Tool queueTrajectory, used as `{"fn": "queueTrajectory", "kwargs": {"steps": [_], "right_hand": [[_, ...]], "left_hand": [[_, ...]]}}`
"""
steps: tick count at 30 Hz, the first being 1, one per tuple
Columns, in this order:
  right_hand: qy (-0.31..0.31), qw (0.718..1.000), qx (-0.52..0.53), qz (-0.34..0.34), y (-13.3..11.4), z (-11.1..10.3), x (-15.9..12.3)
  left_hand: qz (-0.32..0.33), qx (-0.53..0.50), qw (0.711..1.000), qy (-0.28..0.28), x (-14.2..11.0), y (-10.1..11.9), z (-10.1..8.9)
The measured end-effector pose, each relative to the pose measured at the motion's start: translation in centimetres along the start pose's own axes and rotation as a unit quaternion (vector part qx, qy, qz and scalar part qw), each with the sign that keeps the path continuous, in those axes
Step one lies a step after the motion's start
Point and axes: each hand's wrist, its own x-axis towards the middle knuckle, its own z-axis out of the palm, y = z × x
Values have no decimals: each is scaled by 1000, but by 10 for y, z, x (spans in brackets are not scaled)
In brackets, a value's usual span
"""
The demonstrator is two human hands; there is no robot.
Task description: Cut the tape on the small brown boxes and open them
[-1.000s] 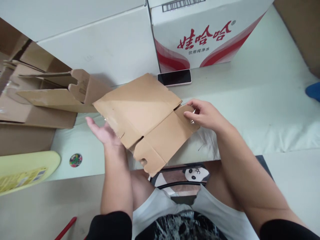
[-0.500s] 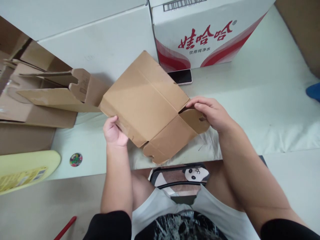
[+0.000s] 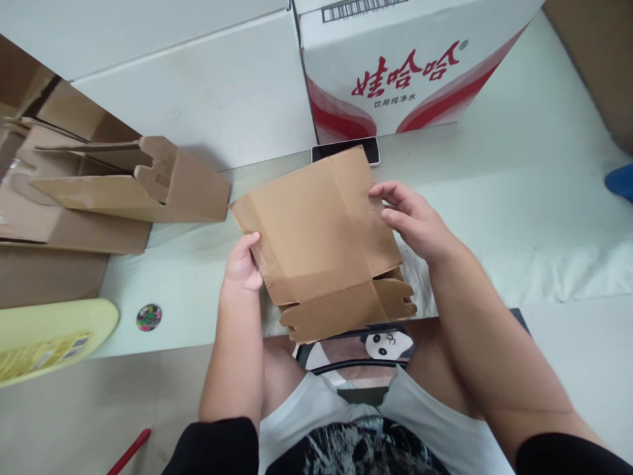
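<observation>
A flattened brown cardboard box [image 3: 316, 231] is held upright in front of me, its flaps hanging at the lower edge. My left hand [image 3: 242, 267] grips its left edge with curled fingers. On the right edge my right hand [image 3: 413, 221] pinches the cardboard, thumb and fingers pressed on it. A dark phone [image 3: 346, 148] lies behind the box, mostly hidden by its top edge.
A white carton with red print [image 3: 395, 66] and a plain white carton [image 3: 198, 86] stand at the back. Folded brown cardboard boxes [image 3: 123, 178] are stacked at the left. A yellow object [image 3: 49, 336], a round sticker [image 3: 149, 316] and a panda-print stool [image 3: 366, 349] lie near.
The cardboard box has been turned from a slanted, spread-out position to a squarer, upright one. My left hand went from open under it to gripping its left edge.
</observation>
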Motion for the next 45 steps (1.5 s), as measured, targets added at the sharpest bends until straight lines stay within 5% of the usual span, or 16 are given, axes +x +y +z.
{"fn": "queueTrajectory", "kwargs": {"steps": [9, 19, 28, 37, 45], "right_hand": [[95, 992, 83, 24, -1, 8, 4], [-73, 989, 128, 19, -11, 8, 1], [-73, 991, 114, -15, -6, 7, -2], [-34, 998, -21, -43, 0, 5, 0], [-92, 992, -60, -66, 0, 4, 2]], "left_hand": [[66, 29, 995, 65, 0, -6, 7], [87, 12, 994, 58, 5, 3, -3], [58, 12, 997, 47, 7, 2, -10], [34, 48, 998, 21, 3, -1, -5], [45, 73, 996, 16, -1, -1, -3]]}}
